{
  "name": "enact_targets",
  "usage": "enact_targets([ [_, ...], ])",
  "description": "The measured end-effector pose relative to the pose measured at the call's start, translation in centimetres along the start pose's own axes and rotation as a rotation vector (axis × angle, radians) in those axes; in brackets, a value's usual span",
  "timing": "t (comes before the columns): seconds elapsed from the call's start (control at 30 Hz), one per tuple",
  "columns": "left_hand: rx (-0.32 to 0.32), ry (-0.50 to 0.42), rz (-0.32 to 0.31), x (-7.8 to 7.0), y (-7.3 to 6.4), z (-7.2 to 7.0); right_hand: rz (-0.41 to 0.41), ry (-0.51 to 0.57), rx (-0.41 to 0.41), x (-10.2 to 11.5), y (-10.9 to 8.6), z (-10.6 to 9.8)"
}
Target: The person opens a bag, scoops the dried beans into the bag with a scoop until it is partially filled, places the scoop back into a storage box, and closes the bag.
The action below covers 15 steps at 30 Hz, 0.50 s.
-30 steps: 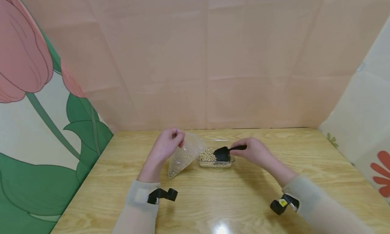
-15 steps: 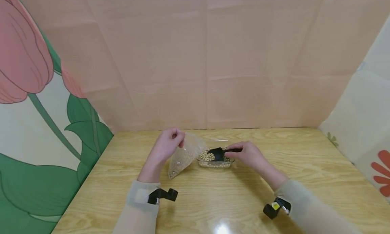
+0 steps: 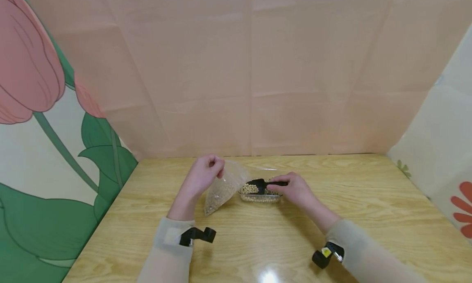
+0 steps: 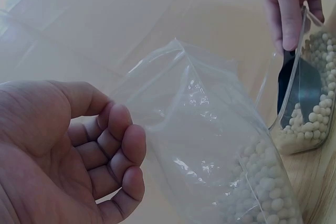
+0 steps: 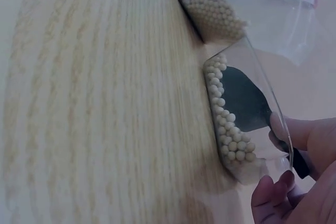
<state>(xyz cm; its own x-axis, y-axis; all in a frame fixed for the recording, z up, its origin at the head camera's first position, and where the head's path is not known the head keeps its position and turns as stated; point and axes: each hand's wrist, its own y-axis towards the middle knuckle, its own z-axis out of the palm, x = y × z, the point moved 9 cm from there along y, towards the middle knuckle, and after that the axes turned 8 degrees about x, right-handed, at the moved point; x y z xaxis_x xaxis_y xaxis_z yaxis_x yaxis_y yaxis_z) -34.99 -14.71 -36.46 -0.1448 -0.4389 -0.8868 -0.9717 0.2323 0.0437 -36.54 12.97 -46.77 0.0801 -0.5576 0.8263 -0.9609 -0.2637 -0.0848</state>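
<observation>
My left hand [image 3: 203, 172] pinches the top edge of a clear plastic bag [image 4: 194, 124], which stands on the table with pale round beads [image 4: 265, 187] in its lower part. Just right of the bag is a clear rectangular container [image 3: 259, 198] holding more of the same beads [image 5: 226, 124]. In my right hand [image 3: 293, 189] is a small black scoop [image 3: 259, 185], its handle pinched between thumb and fingers. The scoop's blade [image 5: 241, 98] lies inside the container, among the beads, seen through the clear wall in the right wrist view.
Wood-grain table [image 3: 258, 238] extends under everything. A plain pinkish sheet [image 3: 250, 70] hangs behind its far edge. Floral panels stand at the left [image 3: 40, 152] and right [image 3: 442, 160]. Each sleeve carries a black wrist camera, one left [image 3: 197, 235], one right [image 3: 326, 254].
My right hand has moved left and slightly down, pushing the scoop across the container toward its left end. The left hand and the bag have stayed in place.
</observation>
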Motion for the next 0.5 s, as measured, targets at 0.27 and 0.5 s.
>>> enact_targets([
  [0.27,-0.001,-0.003,-0.005,0.1,0.0,0.0,-0.001,0.048,-0.02,-0.5,-0.2,0.4],
  [0.5,0.008,-0.014,0.001,0.2,-0.1,0.1,0.034,0.163,-0.013,-1.3,-0.4,0.6],
])
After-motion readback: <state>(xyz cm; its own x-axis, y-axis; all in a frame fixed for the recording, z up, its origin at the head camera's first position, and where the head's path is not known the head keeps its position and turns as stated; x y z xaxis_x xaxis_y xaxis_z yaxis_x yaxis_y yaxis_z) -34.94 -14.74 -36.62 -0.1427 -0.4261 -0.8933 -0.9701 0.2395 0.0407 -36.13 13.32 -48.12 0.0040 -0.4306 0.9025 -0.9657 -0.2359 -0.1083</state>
